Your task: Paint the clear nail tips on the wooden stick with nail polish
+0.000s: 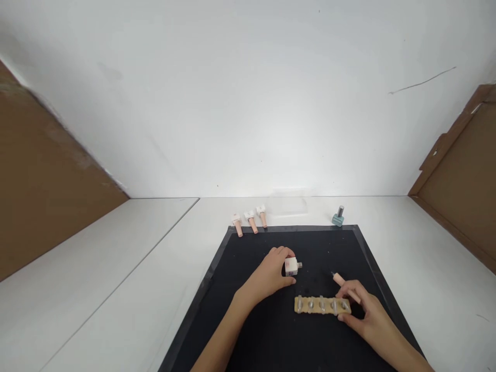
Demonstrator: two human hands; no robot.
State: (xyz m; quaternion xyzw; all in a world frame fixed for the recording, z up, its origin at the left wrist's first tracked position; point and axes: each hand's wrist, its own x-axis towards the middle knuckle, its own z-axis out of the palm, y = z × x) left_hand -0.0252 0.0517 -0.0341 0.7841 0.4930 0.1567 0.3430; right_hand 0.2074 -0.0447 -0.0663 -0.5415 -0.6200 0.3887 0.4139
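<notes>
A small white square nail polish bottle (pixel 291 266) lies on its side, its uncapped neck pointing right. My left hand (pixel 273 271) is closed around the bottle's left end, thumb below and fingers above. My right hand (pixel 362 312) grips a pink nail polish brush cap (pixel 344 285), its dark bristle tip pointing up and left. Just below it, the thumb and fingers of that same hand are at the right end of a tan strip (pixel 305 305). Several clear, nail-shaped tips are set across the strip, which lies on the black mat (pixel 271 330).
Three white bottles with pink caps (pixel 251 223) lie at the mat's far left edge. A teal bottle with a silver cap (pixel 338 219) stands at the far right. Behind the mat is a clear plastic tray (pixel 289 205). Brown cardboard panels (pixel 461 175) flank the white table.
</notes>
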